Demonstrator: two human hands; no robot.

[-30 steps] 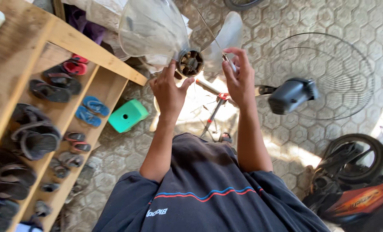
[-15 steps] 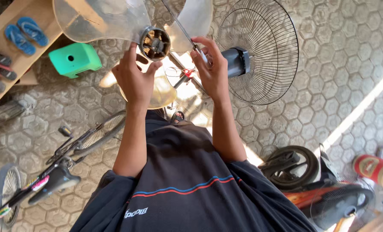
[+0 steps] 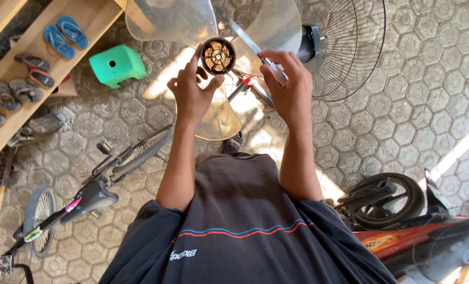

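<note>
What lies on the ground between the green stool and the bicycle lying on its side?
In the head view, only bare hexagonal paving lies between the green stool and the bicycle; nothing rests on that stretch.

bright daylight, sun patches on the paving (image 3: pixel 445 158), glare through the clear fan blade (image 3: pixel 171 21), sharp focus, wide-angle edge stretch

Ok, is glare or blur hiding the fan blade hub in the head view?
Head view: hub sharp, its dusty inside readable beside the left hand; sun glares through the clear blades and off the paving; right hand crisp; wide-angle bending at the edges.
</note>
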